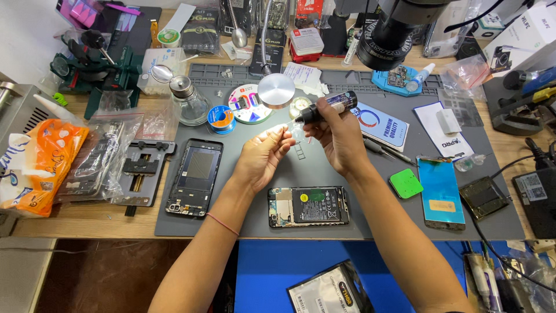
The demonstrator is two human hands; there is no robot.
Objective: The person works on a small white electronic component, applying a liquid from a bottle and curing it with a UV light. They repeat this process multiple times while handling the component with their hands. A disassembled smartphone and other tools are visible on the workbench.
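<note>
a cluttered wooden desk (104, 223) carries a grey mat (324, 171), and the work goes on above the middle of that mat. the right hand (339, 136) is closed around a small black bottle (327, 107), tilted so its nozzle points down and left toward the left hand (263, 156). the left fingers (278, 136) are pinched shut on a small clear part (295, 132), held up just under the nozzle; whether nozzle and part touch is too fine to tell. a thin pink band sits on the left wrist.

just below the hands, on the mat, lies an opened phone (308, 206) with its battery and board showing. left of it lies an empty phone frame (195, 177), at the mat's left edge. right of the right forearm are a green square pad (405, 183) and a blue screen (441, 193), with a dark square part (482, 197) beyond it.

behind the hands stand a round metal disc (276, 90), a blue spool (220, 119) and a glass bottle (188, 101). a blue-and-white card (379, 124) lies just right of the right hand. off the mat to the left sit a black jig (142, 171), clear bags (95, 159) and an orange packet (35, 165). a microscope lens (385, 37) hangs over the far edge.
</note>
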